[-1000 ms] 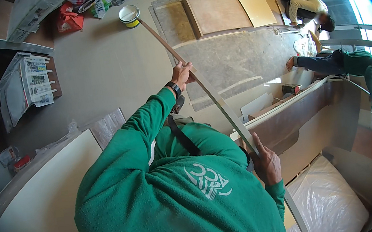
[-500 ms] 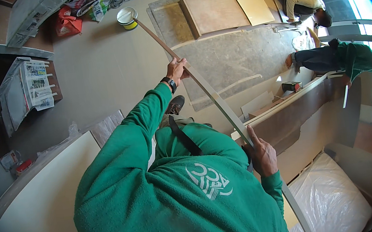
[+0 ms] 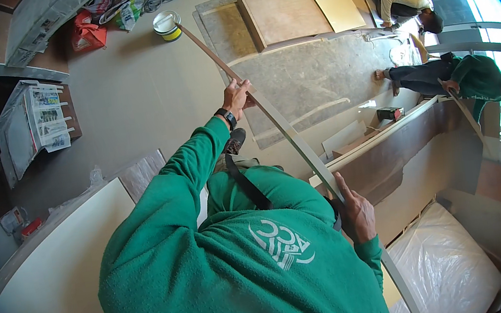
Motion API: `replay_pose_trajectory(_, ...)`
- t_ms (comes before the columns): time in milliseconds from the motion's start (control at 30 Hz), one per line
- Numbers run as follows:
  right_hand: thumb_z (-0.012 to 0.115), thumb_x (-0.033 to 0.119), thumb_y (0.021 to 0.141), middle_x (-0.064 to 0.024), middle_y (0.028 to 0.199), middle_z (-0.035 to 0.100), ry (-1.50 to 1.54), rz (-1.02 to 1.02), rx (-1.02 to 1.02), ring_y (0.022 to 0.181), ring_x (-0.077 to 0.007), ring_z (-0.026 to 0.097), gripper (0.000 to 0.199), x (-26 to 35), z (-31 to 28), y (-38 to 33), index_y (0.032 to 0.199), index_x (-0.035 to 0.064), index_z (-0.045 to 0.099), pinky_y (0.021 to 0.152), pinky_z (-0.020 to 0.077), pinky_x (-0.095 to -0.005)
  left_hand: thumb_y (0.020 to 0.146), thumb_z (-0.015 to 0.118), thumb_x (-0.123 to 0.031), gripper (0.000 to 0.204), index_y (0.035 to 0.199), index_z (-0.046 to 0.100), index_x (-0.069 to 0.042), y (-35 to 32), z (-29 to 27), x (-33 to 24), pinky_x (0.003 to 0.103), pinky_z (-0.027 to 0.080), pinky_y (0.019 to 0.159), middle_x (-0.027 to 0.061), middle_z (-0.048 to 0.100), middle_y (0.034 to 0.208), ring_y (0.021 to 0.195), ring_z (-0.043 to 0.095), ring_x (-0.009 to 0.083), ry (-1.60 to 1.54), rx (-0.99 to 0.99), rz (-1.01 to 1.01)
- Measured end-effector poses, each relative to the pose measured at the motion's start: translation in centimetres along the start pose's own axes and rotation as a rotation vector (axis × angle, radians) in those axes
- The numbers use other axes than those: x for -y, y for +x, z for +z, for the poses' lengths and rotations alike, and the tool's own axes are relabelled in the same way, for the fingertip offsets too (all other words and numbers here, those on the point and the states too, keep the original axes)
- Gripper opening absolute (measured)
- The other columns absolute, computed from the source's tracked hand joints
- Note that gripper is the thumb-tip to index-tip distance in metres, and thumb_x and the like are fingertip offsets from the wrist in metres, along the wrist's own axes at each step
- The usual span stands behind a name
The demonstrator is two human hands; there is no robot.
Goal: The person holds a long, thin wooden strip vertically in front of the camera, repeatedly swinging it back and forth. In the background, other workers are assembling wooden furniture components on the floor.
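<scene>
Overhead, one long thin strip [image 3: 277, 121], left hand [image 3: 236, 97] and right hand [image 3: 355, 212] both apparently closed around it, two people beyond.

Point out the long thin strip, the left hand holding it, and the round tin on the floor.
long thin strip [image 3: 285, 130], head view, mid-length of its face.
left hand [image 3: 236, 95], head view, back of hand.
round tin [image 3: 167, 25], head view, its lid.
</scene>
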State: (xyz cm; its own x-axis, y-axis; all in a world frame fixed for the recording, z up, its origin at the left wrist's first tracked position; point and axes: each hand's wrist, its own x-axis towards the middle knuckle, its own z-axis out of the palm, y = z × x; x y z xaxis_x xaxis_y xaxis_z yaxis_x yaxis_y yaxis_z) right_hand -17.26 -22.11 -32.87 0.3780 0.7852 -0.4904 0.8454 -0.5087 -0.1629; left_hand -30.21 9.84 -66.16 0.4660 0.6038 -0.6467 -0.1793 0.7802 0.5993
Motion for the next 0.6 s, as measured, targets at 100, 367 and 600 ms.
replay_pose_trajectory(100,0.07,0.025,0.089,-0.0165,0.09,0.069,0.042,-0.033,-0.041,0.081,-0.039,0.069,0.07,0.4,0.9,1.3,0.153,0.023,0.043,0.069,0.0526,-0.0495,0.101,0.06,-0.025,0.083,0.159,0.005,-0.002,2.0,-1.4,0.0,0.042,0.064,0.064,0.0138,0.068,0.1,0.072,0.072,0.0243,0.015,0.0,-0.004)
replay_pose_trajectory(367,0.07,0.021,0.088,-0.0168,0.089,0.069,-0.003,0.023,0.019,0.08,-0.0394,0.068,0.072,0.8,-0.4,-0.3,0.154,0.0231,0.042,0.068,0.0525,-0.0501,0.101,0.061,-0.025,0.085,0.159,0.005,-0.001,0.6,-0.7,1.6,0.042,0.065,0.062,0.0134,0.067,0.104,0.073,0.073,0.0251,-0.034,0.005,-0.012)
replay_pose_trajectory(600,0.073,0.016,0.083,-0.0158,0.092,0.069,-0.009,0.067,-0.037,0.079,-0.0387,0.068,0.078,-0.4,0.8,-3.1,0.154,0.0262,0.042,0.065,0.053,-0.0488,0.099,0.066,-0.03,0.07,0.148,0.027,0.001,-3.5,1.6,0.7,0.046,0.064,0.07,0.0151,0.065,0.105,0.079,0.073,0.0281,0.011,-0.048,-0.008)
